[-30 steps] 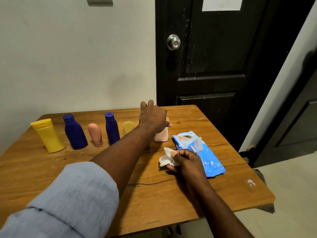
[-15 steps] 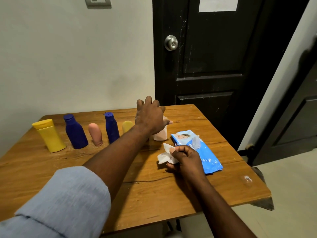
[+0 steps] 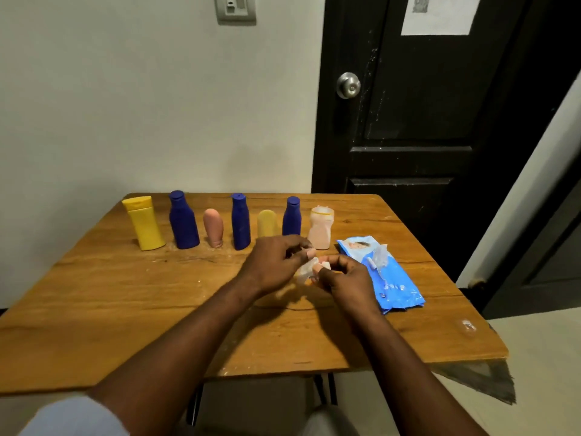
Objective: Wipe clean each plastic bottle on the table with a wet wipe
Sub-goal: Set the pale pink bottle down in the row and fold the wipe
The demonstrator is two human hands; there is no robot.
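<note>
A dark panelled door (image 3: pixel 424 121) fills the right of the room. It carries a round metal knob (image 3: pixel 348 85) and a sheet of paper (image 3: pixel 437 14) near its top. A pale wall (image 3: pixel 125 105) with a light switch (image 3: pixel 235 9) stands to its left.

Below them sits a wooden bench (image 3: pixel 125 294), its grain streaked and marked. Along its far side seven plastic bottles stand upright in a row, each apart from its neighbours. From the left they are:

- a yellow bottle (image 3: pixel 143 223) with a flat cap
- a broad blue bottle (image 3: pixel 183 221)
- a rounded pink bottle (image 3: pixel 213 228)
- a slimmer blue bottle (image 3: pixel 240 223)
- a small yellow bottle (image 3: pixel 266 223)
- a small blue bottle (image 3: pixel 291 217)
- a pale pink bottle (image 3: pixel 320 228) with a yellow rim

A blue wipe pack (image 3: pixel 380 275) lies flat just right of the row, with its flap lifted.

The left hand (image 3: pixel 270 265) and the right hand (image 3: pixel 345 278) meet in front of the row and above the bench. Both have their fingers curled and pinch a crumpled white wet wipe (image 3: pixel 306 270) between them. The wipe is blurred and partly hidden by the fingers.
</note>
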